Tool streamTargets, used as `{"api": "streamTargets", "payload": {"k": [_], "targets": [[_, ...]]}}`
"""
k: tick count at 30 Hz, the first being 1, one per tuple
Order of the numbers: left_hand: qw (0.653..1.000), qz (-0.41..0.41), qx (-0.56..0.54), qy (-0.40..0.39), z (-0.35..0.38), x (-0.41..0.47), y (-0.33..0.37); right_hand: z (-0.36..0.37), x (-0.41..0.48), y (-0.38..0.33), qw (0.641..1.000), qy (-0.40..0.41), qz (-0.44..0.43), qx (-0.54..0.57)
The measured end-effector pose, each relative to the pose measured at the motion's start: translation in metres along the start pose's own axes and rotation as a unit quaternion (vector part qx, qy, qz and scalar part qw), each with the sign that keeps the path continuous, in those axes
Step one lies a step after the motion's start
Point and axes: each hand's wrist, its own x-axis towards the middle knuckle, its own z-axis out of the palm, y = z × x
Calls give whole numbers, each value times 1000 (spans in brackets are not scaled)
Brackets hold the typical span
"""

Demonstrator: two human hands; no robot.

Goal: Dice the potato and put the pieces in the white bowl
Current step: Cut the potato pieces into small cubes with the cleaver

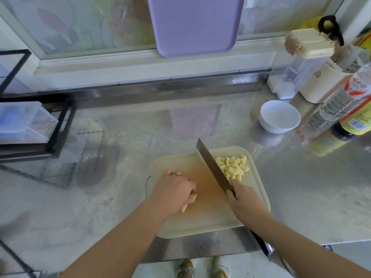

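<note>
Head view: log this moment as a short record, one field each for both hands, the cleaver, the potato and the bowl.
left hand: holds uncut potato strips on the cutting board
right hand: grips the cleaver by its handle
cleaver blade: between the potato strips and the diced potato
diced potato: heaped at the cutting board's far right corner
white bowl: on the counter beyond the cutting board, no potato in it

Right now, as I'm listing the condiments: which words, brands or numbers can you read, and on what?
None can be read.
Clear bottle, red-and-white label: red characters, too blurred to read.
Dark bottle, yellow label: small print, too blurred to read.
</note>
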Motion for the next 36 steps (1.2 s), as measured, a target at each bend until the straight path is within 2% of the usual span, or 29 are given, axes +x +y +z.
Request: {"api": "streamTargets", "payload": {"k": [4,7,11,17,19,22,24,28,31,33,36], "targets": [[999,-11,-28,-13,-4,2,-1,-9,2,4,1000,-4,-1,-22],[981,-65,-185,10,-11,9,5,-15,0,1,1000,-12,-14,9],[892,-162,-421,-5,-17,27,14,-29,-2,-6,998,-16,-27,62],[799,-270,-537,7,2,43,23,-50,-2,-12,993,11,-32,117],[807,-287,-514,45,6,44,23,-52,-1,-12,993,14,-35,113],[852,-283,-433,81,5,41,24,-48,-1,-12,994,4,-41,101],[858,-273,-425,96,5,40,25,-43,-1,-12,995,-8,-41,89],[845,-277,-446,105,6,40,23,-33,-3,-15,997,-25,-40,57],[831,-263,-488,50,9,41,15,-30,-3,-14,998,-27,-43,29],[802,-254,-541,-6,9,39,11,-29,-2,-11,998,-27,-57,9],[789,-264,-555,4,8,39,6,-30,-4,-8,996,-38,-75,-12]]}}
